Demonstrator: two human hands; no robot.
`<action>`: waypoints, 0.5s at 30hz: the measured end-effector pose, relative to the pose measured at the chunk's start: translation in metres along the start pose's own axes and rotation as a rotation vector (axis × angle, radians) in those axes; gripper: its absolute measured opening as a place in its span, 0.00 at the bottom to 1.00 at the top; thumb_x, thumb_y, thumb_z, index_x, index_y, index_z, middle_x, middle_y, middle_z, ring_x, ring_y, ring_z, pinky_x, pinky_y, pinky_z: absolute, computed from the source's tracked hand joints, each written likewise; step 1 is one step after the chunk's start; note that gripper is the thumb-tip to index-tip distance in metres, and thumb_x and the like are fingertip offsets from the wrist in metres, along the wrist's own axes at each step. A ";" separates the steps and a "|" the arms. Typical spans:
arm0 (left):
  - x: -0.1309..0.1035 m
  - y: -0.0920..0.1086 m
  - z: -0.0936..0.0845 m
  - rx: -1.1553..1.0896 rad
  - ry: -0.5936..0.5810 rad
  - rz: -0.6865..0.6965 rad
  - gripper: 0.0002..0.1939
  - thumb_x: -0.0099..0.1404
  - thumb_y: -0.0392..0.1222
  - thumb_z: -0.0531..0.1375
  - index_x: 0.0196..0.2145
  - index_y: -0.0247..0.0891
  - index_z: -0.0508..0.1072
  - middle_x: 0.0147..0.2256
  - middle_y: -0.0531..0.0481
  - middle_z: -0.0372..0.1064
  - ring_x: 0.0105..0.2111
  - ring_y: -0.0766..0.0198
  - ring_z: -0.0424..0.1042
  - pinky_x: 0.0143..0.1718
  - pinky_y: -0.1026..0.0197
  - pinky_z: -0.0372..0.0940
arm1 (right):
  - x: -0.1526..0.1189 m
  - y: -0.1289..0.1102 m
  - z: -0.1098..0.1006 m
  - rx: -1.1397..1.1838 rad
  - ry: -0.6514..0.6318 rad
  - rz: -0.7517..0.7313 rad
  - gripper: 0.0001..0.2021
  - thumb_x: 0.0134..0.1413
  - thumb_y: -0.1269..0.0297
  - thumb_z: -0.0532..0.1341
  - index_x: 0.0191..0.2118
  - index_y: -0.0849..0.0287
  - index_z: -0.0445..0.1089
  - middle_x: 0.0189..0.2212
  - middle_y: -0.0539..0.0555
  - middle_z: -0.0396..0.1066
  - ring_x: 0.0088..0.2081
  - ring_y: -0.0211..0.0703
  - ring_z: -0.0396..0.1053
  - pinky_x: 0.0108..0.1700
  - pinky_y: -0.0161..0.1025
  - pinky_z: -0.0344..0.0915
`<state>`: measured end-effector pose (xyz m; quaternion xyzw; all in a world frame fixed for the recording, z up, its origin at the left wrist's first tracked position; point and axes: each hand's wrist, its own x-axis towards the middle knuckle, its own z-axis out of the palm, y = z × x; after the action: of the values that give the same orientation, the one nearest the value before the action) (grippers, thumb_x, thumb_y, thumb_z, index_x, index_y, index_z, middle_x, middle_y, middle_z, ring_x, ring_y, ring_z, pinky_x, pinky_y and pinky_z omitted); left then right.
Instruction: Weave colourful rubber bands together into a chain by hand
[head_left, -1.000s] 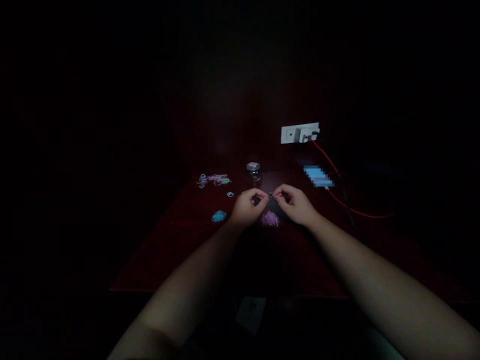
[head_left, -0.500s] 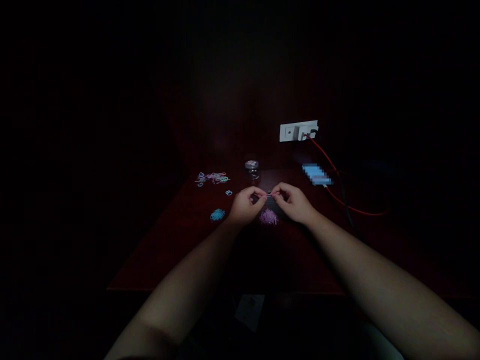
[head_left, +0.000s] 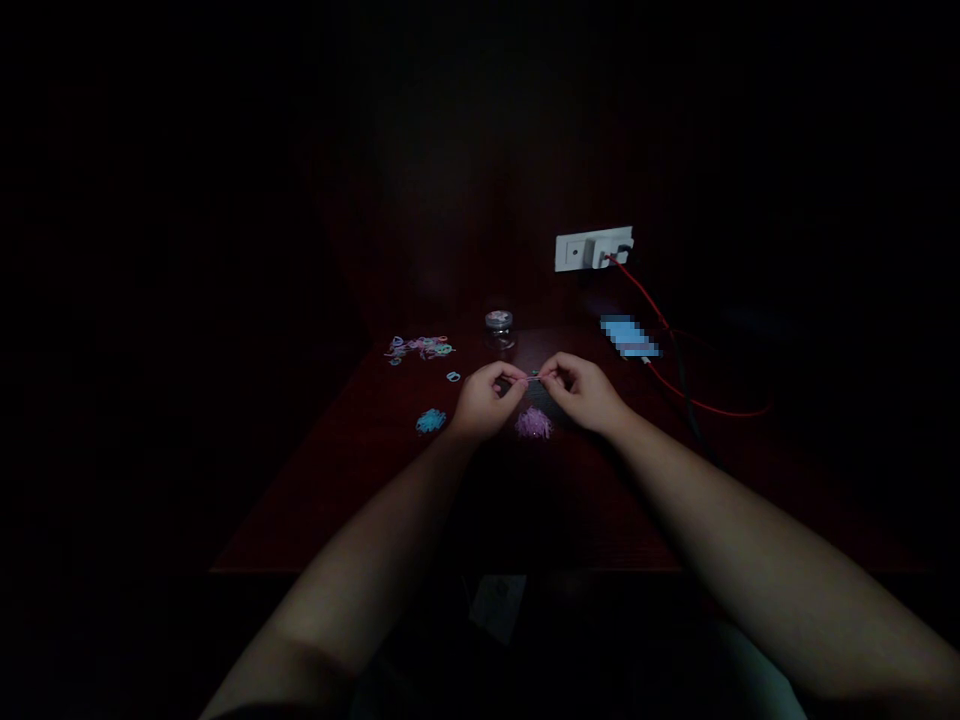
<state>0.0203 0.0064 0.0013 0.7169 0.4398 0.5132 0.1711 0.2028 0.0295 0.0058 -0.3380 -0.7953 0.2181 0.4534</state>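
My left hand (head_left: 489, 400) and my right hand (head_left: 581, 388) pinch a thin pinkish band (head_left: 533, 378) stretched between their fingertips. Just below the fingertips lies a pile of small purple bands (head_left: 534, 422) on the dark red table (head_left: 360, 480). Left of my left hand is a pile of blue bands (head_left: 430, 420). A pair of light blue loops (head_left: 453, 377) lies a little above that pile. Mixed coloured bands (head_left: 420, 348) are scattered farther back on the left. Fine detail at the fingertips is too small and dim to make out.
A small clear round jar (head_left: 499, 328) stands behind my hands. At the back right lies a phone (head_left: 630, 337) with its screen blurred. A red cable (head_left: 720, 409) runs from it to a plug in the white wall socket (head_left: 574, 252). A pale sheet (head_left: 499, 608) shows below the table edge.
The whole view has shifted slightly, so everything sits a little higher and to the left. Both hands keep their pinch on the band, with little other movement.
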 end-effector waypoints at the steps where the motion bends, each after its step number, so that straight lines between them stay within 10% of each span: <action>1: 0.000 0.000 0.000 -0.001 -0.001 0.000 0.05 0.60 0.40 0.60 0.33 0.36 0.74 0.32 0.50 0.74 0.31 0.67 0.71 0.33 0.64 0.64 | 0.000 -0.001 0.000 0.002 -0.001 -0.001 0.05 0.53 0.66 0.58 0.33 0.61 0.69 0.25 0.50 0.66 0.24 0.35 0.60 0.26 0.33 0.56; 15: 0.001 -0.004 0.001 0.004 -0.008 0.008 0.06 0.62 0.41 0.59 0.33 0.37 0.73 0.33 0.50 0.73 0.34 0.65 0.71 0.35 0.64 0.64 | 0.000 -0.002 0.000 0.016 -0.003 0.004 0.05 0.52 0.66 0.58 0.33 0.60 0.69 0.24 0.50 0.65 0.23 0.34 0.59 0.25 0.33 0.55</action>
<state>0.0196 0.0095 -0.0012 0.7209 0.4375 0.5100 0.1693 0.2022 0.0279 0.0070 -0.3356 -0.7936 0.2258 0.4545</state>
